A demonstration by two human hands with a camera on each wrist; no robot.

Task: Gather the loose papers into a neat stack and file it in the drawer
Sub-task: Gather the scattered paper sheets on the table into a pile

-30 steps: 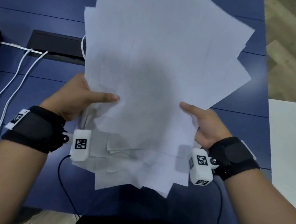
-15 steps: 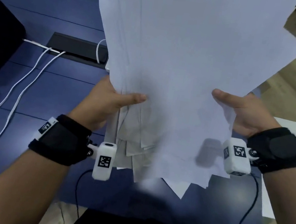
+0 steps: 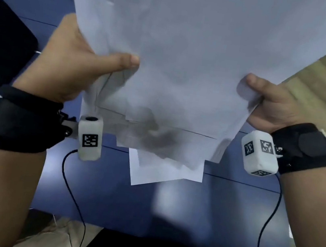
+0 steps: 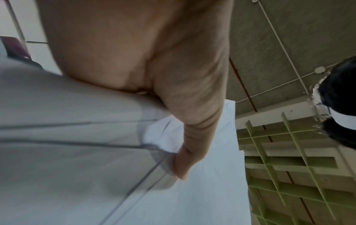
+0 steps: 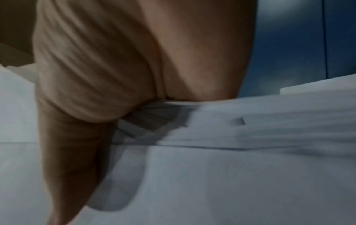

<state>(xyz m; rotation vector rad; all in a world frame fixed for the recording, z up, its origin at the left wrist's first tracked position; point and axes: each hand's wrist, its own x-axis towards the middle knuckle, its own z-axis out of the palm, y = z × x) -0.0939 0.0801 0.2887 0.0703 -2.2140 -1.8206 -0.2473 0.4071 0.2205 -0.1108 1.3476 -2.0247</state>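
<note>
Left hand [image 3: 69, 67] grips the left edge of the papers [image 3: 188, 63], thumb across the front sheet, fingers hidden behind. Right hand [image 3: 274, 106] grips the right edge likewise, thumb in front. The papers are held up above the blue desk [image 3: 165, 212], their lower edges uneven and staggered. One sheet [image 3: 150, 174] hangs lowest. Both wrist views show thumbs pressed onto the sheets.

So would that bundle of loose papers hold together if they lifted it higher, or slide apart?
The papers look floppy: they buckle beside the left hand. Uneven lower edges suggest sheets could slip. Each hand, including the right hand, pinches only a side edge, so the middle probably sags.
</note>
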